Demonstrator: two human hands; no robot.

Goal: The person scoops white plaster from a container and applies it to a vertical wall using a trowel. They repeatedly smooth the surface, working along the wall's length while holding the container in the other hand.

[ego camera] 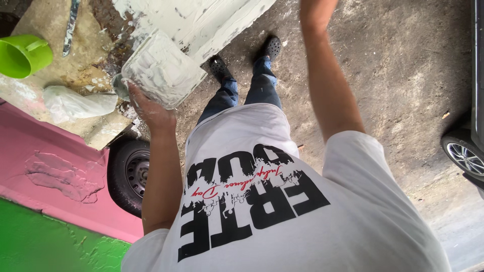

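1. Head view, looking straight down the body: white short-sleeved T-shirt with black and red print (262, 211) fills the lower middle; blue jeans (242, 93) and black perforated clogs (272, 46) below, on grey stained concrete ground (393, 75).
2. Left hand (148, 108) raised at the left, fingers curled up under a flat board heaped with pale grey-white plaster (161, 68), gripping it from beneath; plaster smears on the fingers.
3. Plaster board held up against the edge of a pale, freshly plastered surface (201, 17), touching or just beside it; cannot tell which.
4. Right forearm (327, 75) lifted toward the top edge; right hand cut off above the frame, so open or closed cannot be told.
5. Left of the board: lime-green plastic bucket (22, 54), crumpled white plastic bag (75, 103) and a long plaster-smeared metal straightedge (70, 25).
6. Lower left: pink and green painted wall (45, 201) with a rough patch; black tyre with dark steel rim (132, 174) just beside it.
7. Right edge: a car's wheel with silver alloy rim (464, 153).
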